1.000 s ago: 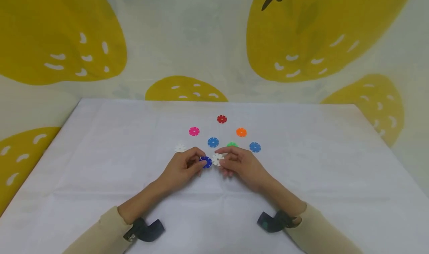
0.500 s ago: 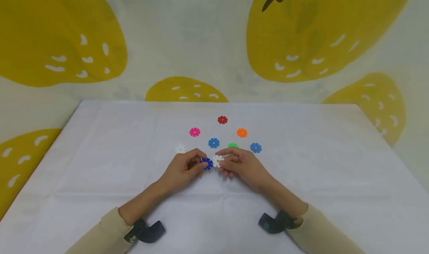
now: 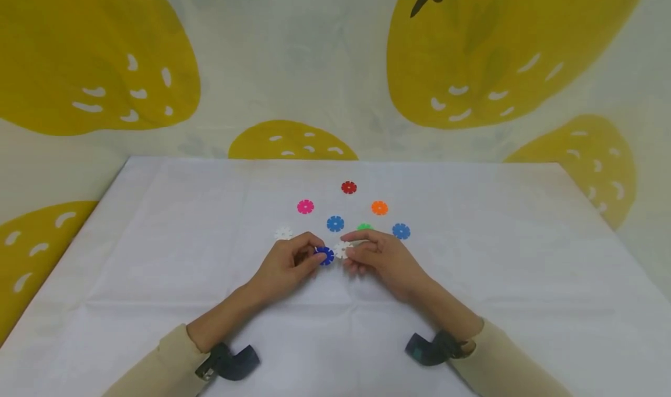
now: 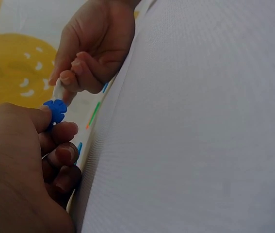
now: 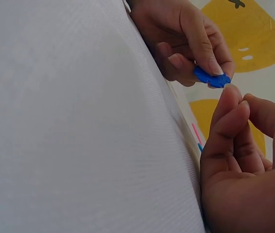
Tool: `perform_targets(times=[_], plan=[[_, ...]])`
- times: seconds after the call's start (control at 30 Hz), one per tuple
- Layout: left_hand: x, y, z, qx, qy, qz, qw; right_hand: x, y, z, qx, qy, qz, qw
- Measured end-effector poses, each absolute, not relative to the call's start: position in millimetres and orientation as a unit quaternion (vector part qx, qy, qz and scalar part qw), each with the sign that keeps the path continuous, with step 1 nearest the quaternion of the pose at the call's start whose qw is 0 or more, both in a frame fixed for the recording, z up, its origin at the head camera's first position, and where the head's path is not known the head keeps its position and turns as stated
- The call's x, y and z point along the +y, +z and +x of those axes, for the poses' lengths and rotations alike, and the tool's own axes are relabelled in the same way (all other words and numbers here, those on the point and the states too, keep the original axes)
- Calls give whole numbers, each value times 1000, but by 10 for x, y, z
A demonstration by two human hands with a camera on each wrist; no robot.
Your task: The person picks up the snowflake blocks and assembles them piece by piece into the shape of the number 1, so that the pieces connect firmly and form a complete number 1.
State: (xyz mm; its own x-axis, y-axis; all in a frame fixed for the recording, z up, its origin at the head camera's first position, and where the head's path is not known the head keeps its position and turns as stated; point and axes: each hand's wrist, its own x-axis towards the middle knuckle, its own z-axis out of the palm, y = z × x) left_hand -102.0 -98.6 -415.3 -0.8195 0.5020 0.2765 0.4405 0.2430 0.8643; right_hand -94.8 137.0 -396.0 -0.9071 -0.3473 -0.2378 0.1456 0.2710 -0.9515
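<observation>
In the head view my left hand point(image 3: 285, 267) pinches a dark blue notched disc point(image 3: 326, 256) between thumb and forefinger. Opposite it, my right hand point(image 3: 385, 260) holds a white notched disc point(image 3: 342, 250) by its edge, the forefinger stretched along the top. The two discs meet edge to edge or nearly so; whether their slots are joined I cannot tell. From the left wrist view, the blue disc point(image 4: 57, 110) faces the camera and the white disc point(image 4: 57, 90) shows as a thin strip above it. Fingertips hide most of the white disc in the right wrist view.
Beyond the hands, several notched discs lie flat on the white-covered table point(image 3: 173, 240): red point(image 3: 349, 187), pink point(image 3: 306, 206), orange point(image 3: 380, 208), two light blue point(image 3: 335, 223), white point(image 3: 283, 233) and green point(image 3: 365, 227), the last partly hidden by the right hand. A lemon-patterned cloth hangs behind.
The white disc and the right hand have shifted very slightly up and right relative to the blue disc. Both grips look the same; the whole scene drifts a little with the head.
</observation>
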Motion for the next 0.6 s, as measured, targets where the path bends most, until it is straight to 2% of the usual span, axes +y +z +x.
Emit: perform_targets(times=[0.33,0.6], plan=[[-972,-4157,-1029,780,545,308,15,1369,-3946,-956,755,-616,-39,222],[-976,-4161,-1017,771,548,324,20,1340,-3950,-933,768,-602,-41,214]])
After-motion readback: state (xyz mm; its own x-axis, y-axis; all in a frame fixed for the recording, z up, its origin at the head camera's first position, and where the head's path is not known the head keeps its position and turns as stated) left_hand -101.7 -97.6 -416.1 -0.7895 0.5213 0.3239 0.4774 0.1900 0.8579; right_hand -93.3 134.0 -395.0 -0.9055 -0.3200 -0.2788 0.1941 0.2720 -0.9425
